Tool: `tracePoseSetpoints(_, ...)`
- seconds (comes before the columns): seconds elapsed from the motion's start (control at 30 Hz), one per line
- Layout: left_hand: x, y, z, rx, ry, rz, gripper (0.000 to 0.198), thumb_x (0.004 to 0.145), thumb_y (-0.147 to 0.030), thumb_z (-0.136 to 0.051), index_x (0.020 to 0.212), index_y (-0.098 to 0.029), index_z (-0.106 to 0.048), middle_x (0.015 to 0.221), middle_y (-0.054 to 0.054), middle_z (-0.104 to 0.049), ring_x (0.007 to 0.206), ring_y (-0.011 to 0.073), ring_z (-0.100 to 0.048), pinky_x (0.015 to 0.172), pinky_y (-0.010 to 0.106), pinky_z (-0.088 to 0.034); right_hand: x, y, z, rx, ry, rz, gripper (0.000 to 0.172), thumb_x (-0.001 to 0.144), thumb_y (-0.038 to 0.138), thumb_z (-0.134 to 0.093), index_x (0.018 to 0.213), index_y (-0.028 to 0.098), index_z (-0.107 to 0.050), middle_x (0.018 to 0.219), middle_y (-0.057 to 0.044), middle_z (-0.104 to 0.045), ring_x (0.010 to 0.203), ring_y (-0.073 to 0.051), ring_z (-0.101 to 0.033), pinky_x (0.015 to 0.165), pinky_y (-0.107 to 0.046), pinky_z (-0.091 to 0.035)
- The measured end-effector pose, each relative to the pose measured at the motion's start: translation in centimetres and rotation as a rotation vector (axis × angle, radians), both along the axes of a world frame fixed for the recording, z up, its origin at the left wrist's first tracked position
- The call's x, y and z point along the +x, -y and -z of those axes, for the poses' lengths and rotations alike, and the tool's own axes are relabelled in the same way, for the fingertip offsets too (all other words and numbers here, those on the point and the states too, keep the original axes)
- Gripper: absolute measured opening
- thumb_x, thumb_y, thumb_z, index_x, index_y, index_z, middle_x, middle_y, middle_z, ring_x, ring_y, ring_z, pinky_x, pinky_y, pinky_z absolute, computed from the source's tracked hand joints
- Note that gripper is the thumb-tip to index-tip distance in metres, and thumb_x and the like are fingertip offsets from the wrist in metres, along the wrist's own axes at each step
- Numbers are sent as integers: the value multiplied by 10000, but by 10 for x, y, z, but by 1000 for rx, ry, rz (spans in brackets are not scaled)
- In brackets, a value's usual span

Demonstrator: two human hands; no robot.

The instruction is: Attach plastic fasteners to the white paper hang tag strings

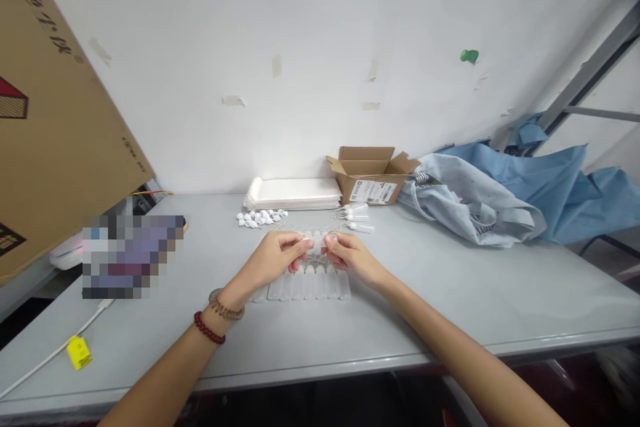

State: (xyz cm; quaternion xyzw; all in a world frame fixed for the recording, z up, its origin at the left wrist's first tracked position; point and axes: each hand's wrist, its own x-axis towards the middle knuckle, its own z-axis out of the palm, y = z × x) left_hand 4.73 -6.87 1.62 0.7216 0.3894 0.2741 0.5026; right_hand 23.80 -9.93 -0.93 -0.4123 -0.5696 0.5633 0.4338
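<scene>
forearms (175, 363), hands (270, 258) before containers (310, 287), box (373, 191) beyond

Small whitish piece (317, 245), somewhat translucent: I hold it pinched from both sides; finer detail blurred. Nearer me, translucent containers (310, 285) lie side by side in a row, whiter ends pointing away, thin pale cords (316, 259) looping beyond those ends.

Grey table (310, 340) — clear tubes (309, 285), white stack (300, 192), open carton (367, 177).
</scene>
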Motion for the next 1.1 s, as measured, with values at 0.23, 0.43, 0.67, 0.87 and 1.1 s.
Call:
tracePoseSetpoints(0.23, 2, 1, -2, 41, 40, -56, 339, 740, -410, -677, 952, -146, -693, 703, 21, -636, 552, 123, -538, 515, 236, -446, 0, 1, -2, -28, -44, -2, 462, 787, 619, -542, 725, 162, -506, 514, 79, -297, 457, -71, -238, 453, -241, -180)
tracePoseSetpoints(0.43, 1, -1, -1, -21, -35, -32, 499, 871, -534, -445, 717, -106, -649, 581, 36, -604, 473, 117, -543, 483, 232, -431, 0, 0, -2, -1, -32, 9, 452, 790, 610, -540, 701, 169, -489, 514, 75, -313, 456, -72, -246, 452, -243, -192)
tracePoseSetpoints(0.67, 0, 2, -4, 84, 39, 13, 296, 807, -415, -596, 917, -149, -666, 839, 52, -663, 656, 142, -578, 588, 247, -488, 2, -1, -4, -9, 4, 32, 488, 776, 639, -531, 686, 160, -510, 499, 78, -282, 452, -73, -248, 448, -241, -186)
tracePoseSetpoints(0.87, 0, 0, -3, -27, -7, 19, 435, 856, -517, -483, 806, -123, -661, 748, 66, -650, 592, 140, -579, 516, 244, -473, 1, 0, -4, 9, 7, 29, 486, 784, 635, -527, 679, 161, -511, 501, 72, -302, 453, -73, -254, 450, -239, -197)
tracePoseSetpoints(1.1, 2, 4, -5, 62, -22, 31, 380, 866, -443, -508, 668, -136, -614, 599, 16, -595, 574, 123, -556, 580, 230, -447, 2, 1, -3, -4, -19, 33, 480, 792, 609, -540, 614, 168, -477, 495, 70, -275, 457, -71, -241, 465, -246, -169)
